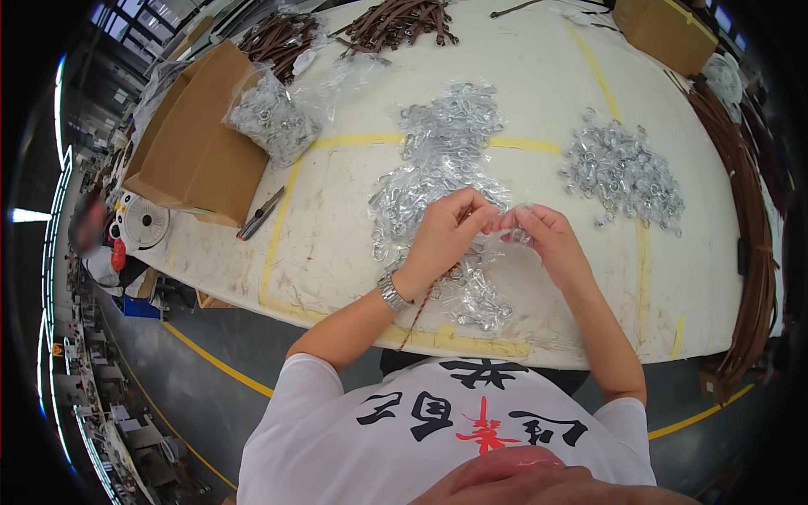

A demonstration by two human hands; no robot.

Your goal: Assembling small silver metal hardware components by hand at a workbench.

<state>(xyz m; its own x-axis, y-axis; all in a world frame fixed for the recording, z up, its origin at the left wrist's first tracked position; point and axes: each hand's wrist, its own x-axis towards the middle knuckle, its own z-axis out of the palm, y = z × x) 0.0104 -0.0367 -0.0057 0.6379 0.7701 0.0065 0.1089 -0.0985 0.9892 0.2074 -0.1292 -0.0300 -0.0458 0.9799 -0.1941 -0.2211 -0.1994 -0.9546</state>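
Clear plastic packet (505, 240) pinched between both hands above near edge of bench (337, 244). Left hand (442, 236) fingers together, clamped on packet's left end; wristwatch (392, 292) on wrist. Right hand (551, 240) fingers closed on packet's right end, fingertips of both hands nearly touching. Heap of packeted metal rings (442, 160) just behind hands, mid-bench. Second ring heap (623, 172) toward right edge. Bagged rings (269, 118) beside cardboard box (198, 143), left edge. Brown straps (400, 21) at far edge.
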